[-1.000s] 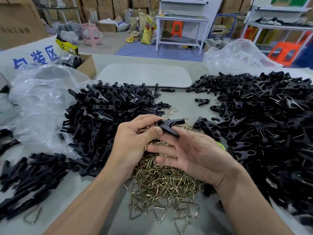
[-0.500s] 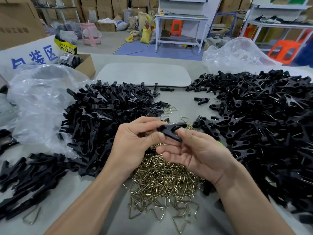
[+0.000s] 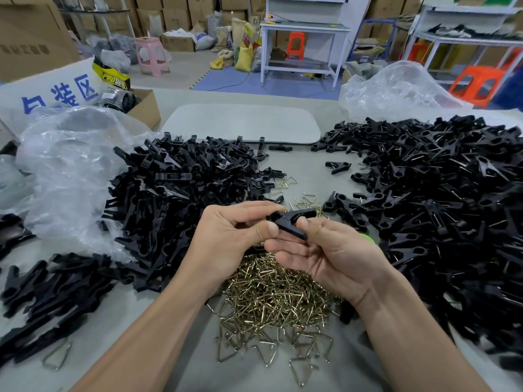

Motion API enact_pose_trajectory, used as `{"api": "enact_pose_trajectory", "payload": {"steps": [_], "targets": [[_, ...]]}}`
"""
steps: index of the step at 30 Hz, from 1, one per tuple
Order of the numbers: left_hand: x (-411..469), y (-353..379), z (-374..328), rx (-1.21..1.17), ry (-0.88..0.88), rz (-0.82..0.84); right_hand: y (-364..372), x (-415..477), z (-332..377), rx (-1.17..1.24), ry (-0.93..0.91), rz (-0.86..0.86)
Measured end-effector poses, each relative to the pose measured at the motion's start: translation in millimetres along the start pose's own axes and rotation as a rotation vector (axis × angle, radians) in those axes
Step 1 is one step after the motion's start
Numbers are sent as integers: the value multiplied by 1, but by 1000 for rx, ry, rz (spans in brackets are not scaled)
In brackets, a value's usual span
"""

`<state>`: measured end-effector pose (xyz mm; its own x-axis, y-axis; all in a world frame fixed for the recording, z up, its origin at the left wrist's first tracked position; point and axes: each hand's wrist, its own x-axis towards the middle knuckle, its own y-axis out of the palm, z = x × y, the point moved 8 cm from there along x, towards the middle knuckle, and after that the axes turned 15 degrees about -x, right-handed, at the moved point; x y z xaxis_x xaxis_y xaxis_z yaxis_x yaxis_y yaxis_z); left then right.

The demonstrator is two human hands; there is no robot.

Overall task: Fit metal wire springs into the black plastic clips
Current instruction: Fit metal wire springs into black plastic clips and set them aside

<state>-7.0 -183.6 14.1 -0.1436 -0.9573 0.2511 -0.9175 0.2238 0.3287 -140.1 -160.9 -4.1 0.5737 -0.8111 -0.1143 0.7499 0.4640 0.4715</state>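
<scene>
Over heaped brass springs (image 3: 271, 301), left hand (image 3: 232, 236) and right hand (image 3: 334, 256) each pinch one black clip (image 3: 291, 222).

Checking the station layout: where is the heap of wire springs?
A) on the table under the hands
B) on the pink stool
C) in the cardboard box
A: the wire springs lie heaped on the table beneath the left hand and right hand, which hold one black clip.

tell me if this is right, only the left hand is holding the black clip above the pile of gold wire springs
Not quite: the head view shows both hands on it. The left hand and the right hand each pinch the black clip, held above the pile of gold wire springs.
</scene>
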Motion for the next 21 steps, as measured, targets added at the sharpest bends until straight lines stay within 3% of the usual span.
{"api": "enact_pose_trajectory", "payload": {"steps": [5, 8, 10, 12, 13, 16, 18, 21], "targets": [[1, -5, 6, 41, -60, -29, -13, 1, 1, 30, 23, -121], [2, -34, -9, 281, 50, -282, -35, -4, 18, -187, -3, -294], [0, -47, -17, 521, 93, -385, -52, -15, 42, -22, -155, -339], [-1, -49, -18, 679, 108, -374, -60, -29, 66, 241, -367, -270], [-2, -46, -19, 771, 114, -351, -63, -32, 70, 195, -383, -297], [0, -37, -9, 1067, 68, -247, -68, -22, 48, -471, -143, -590], [1, -33, 0, 1175, 7, -167, -57, -10, 42, -946, -98, -732], [4, -25, 12, 1268, -4, -42, -31, 17, 35, -1508, -116, -654]]}}
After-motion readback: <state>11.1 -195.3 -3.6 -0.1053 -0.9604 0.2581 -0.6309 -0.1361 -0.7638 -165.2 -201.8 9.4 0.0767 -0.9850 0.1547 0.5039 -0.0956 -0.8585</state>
